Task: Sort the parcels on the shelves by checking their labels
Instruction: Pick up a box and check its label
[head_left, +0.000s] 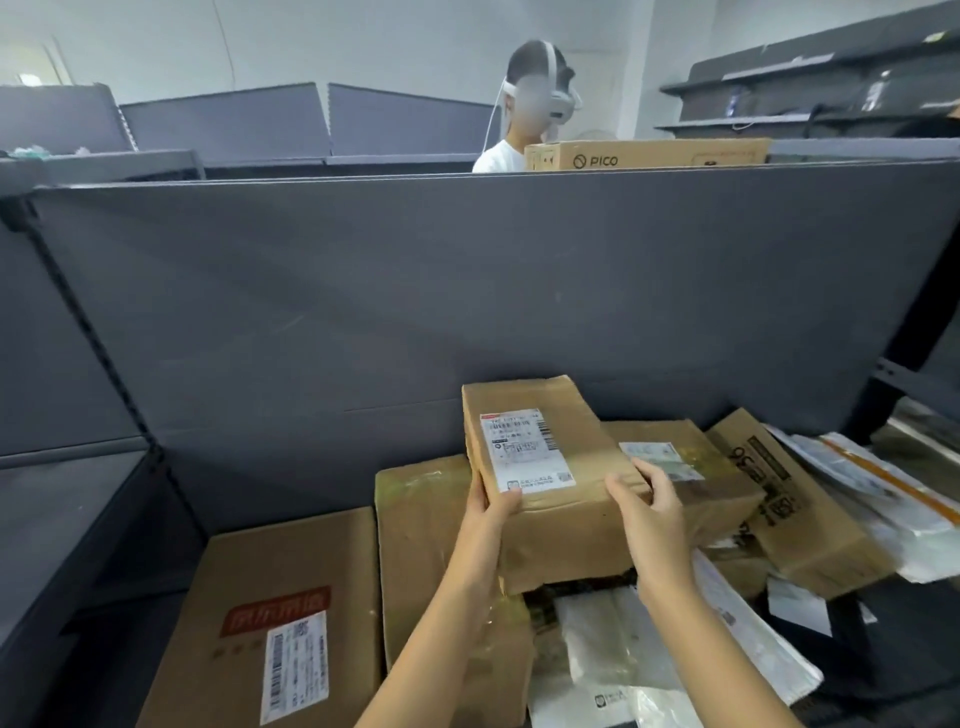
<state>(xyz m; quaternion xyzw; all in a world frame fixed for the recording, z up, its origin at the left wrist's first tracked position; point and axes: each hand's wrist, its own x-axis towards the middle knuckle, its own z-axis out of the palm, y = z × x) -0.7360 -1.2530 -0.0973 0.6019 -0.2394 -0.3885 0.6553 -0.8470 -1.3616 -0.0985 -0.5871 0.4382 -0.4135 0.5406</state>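
- Carton with red print (270, 613) lies below-left of the held parcel (566, 525)
- Left hand (491, 512) grips the parcel's near left corner, right hand (652, 517) its near right edge; label (527, 449) faces up
- Grey back panel (467, 286) stands behind the parcel

A parcel (545, 467) is held up over the middle of the shelf (311, 364), with the left hand (491, 512) at its near left corner and the right hand (644, 512) at its near right corner. A big box (270, 623) lies at the front left. A second box (421, 519) sits between them. More boxes (795, 493) and soft bags (883, 493) lie to the right. Behind the shelf stands a person (498, 153) beside a long box (644, 155).
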